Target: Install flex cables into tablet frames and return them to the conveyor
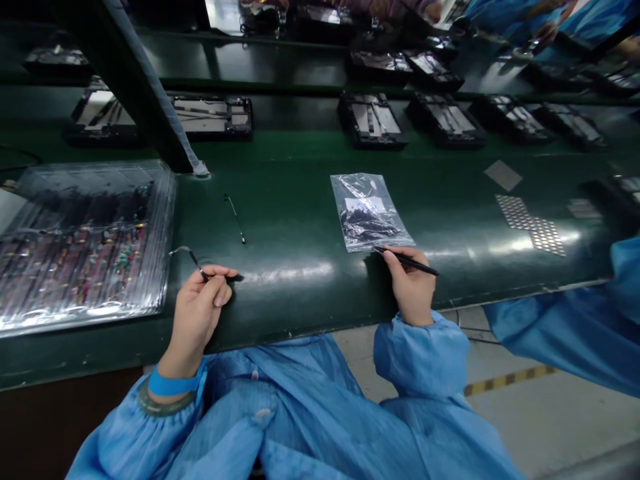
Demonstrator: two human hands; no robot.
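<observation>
Pinched between the thumb and fingers of my left hand (204,300) is a thin flex cable (193,257), its pale curled end pointing up and left. My right hand (413,283) is closed around slim black tweezers (413,261). Their tip is at the lower edge of a clear zip bag (367,217), which has a white label and many small dark parts inside; whether the tip touches it I cannot tell. A second thin cable (235,219) lies on the green bench (280,293) beyond my left hand.
Stacked clear plastic trays (165,247) of small parts stand at left. A dark post (150,87) rises behind them. Several opened black device housings (373,120) line the conveyor. Sheets of round silvery pieces (530,223) lie at right, near a co-worker's blue sleeve (575,327).
</observation>
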